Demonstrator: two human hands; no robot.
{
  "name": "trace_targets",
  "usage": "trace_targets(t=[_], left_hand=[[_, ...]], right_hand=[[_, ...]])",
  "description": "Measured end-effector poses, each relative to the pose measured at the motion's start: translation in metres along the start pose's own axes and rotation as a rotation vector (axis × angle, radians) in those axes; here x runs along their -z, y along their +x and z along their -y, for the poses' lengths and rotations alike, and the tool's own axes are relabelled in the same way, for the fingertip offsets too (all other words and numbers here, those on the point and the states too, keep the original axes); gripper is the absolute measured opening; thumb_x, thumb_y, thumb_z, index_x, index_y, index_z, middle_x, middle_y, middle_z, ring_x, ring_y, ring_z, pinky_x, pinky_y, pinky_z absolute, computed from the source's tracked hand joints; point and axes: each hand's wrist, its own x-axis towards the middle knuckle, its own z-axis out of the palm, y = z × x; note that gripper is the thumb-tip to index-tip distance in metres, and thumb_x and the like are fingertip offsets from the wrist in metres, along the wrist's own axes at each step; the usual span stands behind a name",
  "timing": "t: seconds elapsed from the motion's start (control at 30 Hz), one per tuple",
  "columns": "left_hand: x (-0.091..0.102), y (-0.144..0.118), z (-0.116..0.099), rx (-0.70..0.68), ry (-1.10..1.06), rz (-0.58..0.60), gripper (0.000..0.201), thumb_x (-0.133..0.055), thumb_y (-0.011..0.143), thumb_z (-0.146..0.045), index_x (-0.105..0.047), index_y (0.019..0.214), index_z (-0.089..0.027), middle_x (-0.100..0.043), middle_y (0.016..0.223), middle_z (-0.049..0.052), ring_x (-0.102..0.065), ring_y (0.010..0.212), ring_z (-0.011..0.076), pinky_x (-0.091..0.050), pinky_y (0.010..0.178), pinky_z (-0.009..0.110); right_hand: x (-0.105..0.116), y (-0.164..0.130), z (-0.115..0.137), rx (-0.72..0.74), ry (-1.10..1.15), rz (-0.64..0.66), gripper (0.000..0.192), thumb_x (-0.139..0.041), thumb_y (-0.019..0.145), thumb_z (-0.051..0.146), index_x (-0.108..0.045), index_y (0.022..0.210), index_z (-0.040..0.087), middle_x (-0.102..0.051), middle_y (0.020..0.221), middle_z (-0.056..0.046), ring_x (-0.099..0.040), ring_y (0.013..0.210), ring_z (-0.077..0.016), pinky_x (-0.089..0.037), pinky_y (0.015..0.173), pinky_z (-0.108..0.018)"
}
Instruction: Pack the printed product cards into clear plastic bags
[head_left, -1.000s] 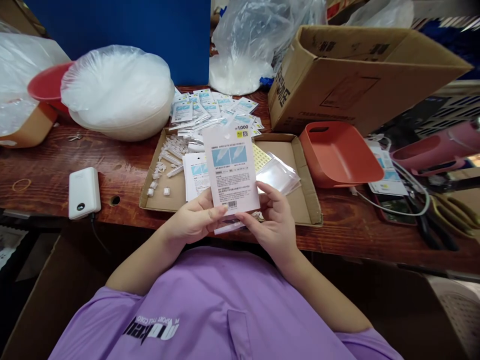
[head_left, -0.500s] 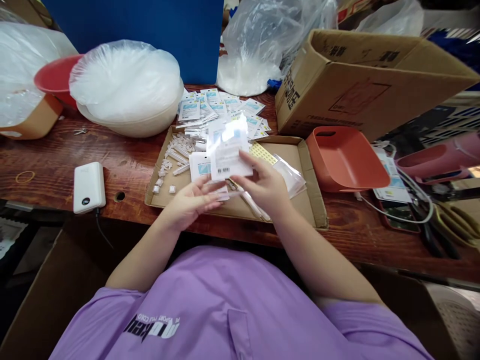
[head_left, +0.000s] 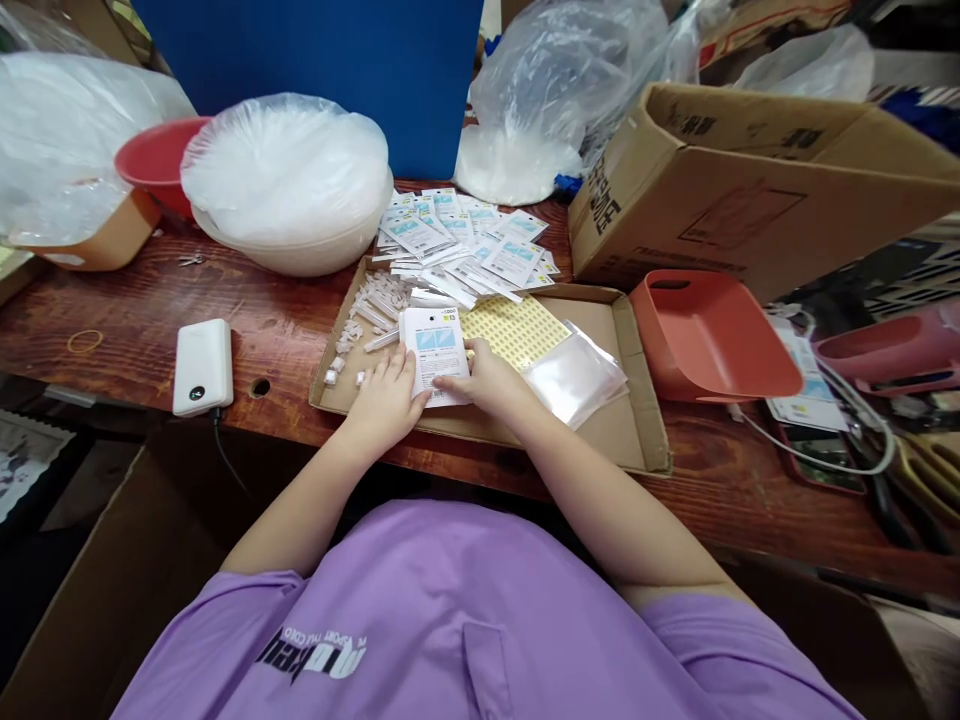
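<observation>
Lowered onto card stack (head_left: 435,352), left hand (head_left: 386,393), right hand (head_left: 487,378), both flat, holding nothing

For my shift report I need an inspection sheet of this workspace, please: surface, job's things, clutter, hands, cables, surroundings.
Surface: brown wooden table, with a shallow cardboard tray at its front edge.
Job's things: stack of printed cards in the tray; yellow sticker sheet, clear sleeves and small white parts beside it; packed cards piled behind.
Clutter: white power bank, rubber band, orange bin, bagged white bowl.
Hands: left hand and right hand both rest on the card stack.
Cables: white cable at right; dark cable below the power bank.
Surroundings: large cardboard box, plastic bags, blue panel.
</observation>
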Motion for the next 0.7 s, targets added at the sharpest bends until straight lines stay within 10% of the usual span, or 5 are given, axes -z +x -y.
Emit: trace_targets(t=[0.37,0.53,0.7], left_hand=[[-0.004,0.0,-0.003,0.033,0.229,0.025,0.066,-0.04,0.091,-0.042,-0.027,0.145,-0.006,-0.019,0.154,0.021,-0.023,0.14,0.0368,-0.018,0.111,0.054],[-0.002,-0.002,-0.008,0.037,0.377,0.013,0.064,-0.036,0.092,-0.043,-0.03,0.143,-0.005,-0.024,0.153,0.021,-0.025,0.14,0.0359,-0.023,0.11,0.052],[0.038,0.035,-0.028,-0.096,0.365,-0.138,0.052,-0.029,0.095,-0.038,-0.044,0.136,-0.01,-0.059,0.123,0.019,-0.055,0.113,0.0291,-0.04,0.096,0.042]], right_hand=[[0.006,0.006,-0.024,-0.037,0.252,-0.088,0.029,-0.07,0.067,0.043,-0.051,0.073,0.021,-0.063,0.072,0.0,-0.058,0.066,-0.0169,-0.039,0.056,-0.027],[0.025,-0.017,-0.043,-0.037,0.538,-0.13,0.04,-0.064,0.069,0.056,-0.052,0.084,0.021,-0.067,0.086,-0.004,-0.062,0.071,-0.0187,-0.046,0.055,-0.029],[0.042,-0.057,-0.076,-0.066,0.942,-0.382,0.06,-0.076,0.061,0.053,-0.052,0.107,0.025,-0.068,0.09,-0.004,-0.061,0.062,-0.016,-0.045,0.043,-0.025]])
